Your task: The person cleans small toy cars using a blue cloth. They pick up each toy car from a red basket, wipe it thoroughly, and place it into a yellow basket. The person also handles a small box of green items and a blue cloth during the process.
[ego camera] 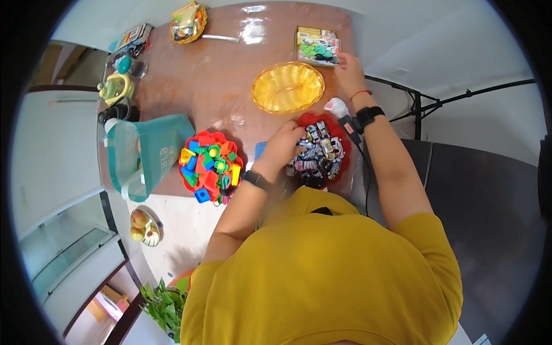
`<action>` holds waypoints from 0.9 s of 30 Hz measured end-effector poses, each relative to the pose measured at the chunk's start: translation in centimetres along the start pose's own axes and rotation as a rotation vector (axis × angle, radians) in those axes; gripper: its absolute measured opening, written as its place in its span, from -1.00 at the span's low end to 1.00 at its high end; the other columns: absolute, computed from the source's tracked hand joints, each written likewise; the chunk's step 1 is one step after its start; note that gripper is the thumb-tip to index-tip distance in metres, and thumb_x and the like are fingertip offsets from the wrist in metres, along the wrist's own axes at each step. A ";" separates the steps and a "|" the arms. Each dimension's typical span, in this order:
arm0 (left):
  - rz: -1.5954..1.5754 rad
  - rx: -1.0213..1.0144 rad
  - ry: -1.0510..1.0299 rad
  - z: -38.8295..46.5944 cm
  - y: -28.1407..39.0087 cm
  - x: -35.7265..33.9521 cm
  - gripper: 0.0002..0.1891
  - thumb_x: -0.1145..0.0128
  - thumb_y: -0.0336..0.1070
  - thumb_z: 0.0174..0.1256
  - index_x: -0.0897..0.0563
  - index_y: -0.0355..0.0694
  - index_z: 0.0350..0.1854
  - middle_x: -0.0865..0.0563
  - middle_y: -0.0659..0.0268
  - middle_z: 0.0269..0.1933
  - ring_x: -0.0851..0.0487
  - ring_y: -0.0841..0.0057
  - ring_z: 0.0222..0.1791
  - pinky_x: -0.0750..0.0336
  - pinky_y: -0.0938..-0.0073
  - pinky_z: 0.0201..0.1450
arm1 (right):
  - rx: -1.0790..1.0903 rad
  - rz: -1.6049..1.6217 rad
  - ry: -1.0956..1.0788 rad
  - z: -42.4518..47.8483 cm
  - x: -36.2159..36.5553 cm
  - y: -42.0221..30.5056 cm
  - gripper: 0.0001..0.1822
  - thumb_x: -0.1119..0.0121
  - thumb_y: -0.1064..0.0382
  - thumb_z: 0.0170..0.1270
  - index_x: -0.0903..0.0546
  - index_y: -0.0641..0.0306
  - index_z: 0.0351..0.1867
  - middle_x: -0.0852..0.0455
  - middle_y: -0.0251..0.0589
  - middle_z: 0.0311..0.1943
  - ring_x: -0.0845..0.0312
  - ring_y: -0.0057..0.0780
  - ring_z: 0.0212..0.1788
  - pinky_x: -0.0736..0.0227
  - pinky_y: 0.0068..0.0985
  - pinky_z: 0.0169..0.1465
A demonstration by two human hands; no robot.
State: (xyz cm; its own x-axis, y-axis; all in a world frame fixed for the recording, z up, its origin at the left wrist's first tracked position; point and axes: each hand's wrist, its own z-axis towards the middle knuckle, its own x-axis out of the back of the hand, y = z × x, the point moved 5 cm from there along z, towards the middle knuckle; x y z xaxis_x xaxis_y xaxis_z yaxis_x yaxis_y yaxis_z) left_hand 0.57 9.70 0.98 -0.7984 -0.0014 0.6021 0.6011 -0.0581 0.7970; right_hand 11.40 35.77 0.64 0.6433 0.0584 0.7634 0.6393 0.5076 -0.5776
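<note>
My left hand (285,143) rests over the left rim of a red scalloped tray (308,119), its fingertips among several small toy cars (327,146). Whether those fingers grip a car cannot be made out. My right hand (350,74) reaches to the near right corner of a shallow cardboard box (296,48). In that box lie green pieces (308,50), a white cable (316,42) and small cartons. The right fingers are bent together at the box edge, and what is between them is hidden. An oval yellow woven basket (286,88) sits left of my right hand.
Another red tray (183,173) of colourful building blocks (209,168) stands at left, beside a teal translucent bin (172,138). A white crumpled item (337,107) and a dark device (350,129) with a cable lie near my right forearm. A filled wicker basket (188,22) sits at the far edge.
</note>
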 end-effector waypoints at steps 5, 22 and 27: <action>-0.120 0.098 0.078 -0.1 -0.3 1.5 -0.63 -0.49 -0.33 -0.04 -0.58 -0.24 -0.21 -0.67 0.09 -0.29 -0.64 0.08 -0.21 -0.52 0.23 -0.13 | -0.041 0.106 -0.238 -5.6 -1.5 0.9 -0.71 -0.21 0.26 0.34 -0.63 0.36 0.02 -0.75 -0.02 -0.12 -0.71 -0.30 -0.07 -0.57 -0.42 0.03; 0.267 0.302 0.331 -1.7 -2.4 9.9 -0.69 -0.39 -0.25 0.15 -0.66 -0.34 -0.15 -0.73 0.02 -0.29 -0.71 0.12 -0.30 -0.56 0.23 -0.23 | -0.119 0.071 -0.529 -9.0 -5.9 -4.7 -0.60 -0.30 0.28 0.22 -0.56 0.44 0.05 -0.73 0.11 -0.18 -0.70 -0.17 -0.12 -0.57 -0.39 -0.03; 0.406 0.286 0.292 0.4 -2.7 9.6 -0.69 -0.37 -0.31 0.08 -0.66 -0.28 -0.12 -0.72 -0.02 -0.18 -0.68 0.04 -0.13 -0.55 0.12 -0.10 | -0.061 0.297 -0.479 -10.7 -1.7 -6.2 -0.55 -0.29 0.28 0.27 -0.53 0.40 0.15 -0.74 0.00 -0.18 -0.69 -0.25 -0.11 -0.56 -0.40 -0.01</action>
State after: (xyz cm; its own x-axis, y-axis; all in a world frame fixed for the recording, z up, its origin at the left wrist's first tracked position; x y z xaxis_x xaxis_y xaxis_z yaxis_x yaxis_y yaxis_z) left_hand -8.73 10.29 4.63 -0.4539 -0.2454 0.8566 0.8140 0.2769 0.5106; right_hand 10.81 23.34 -0.17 0.5450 0.5822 0.6033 0.4926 0.3599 -0.7923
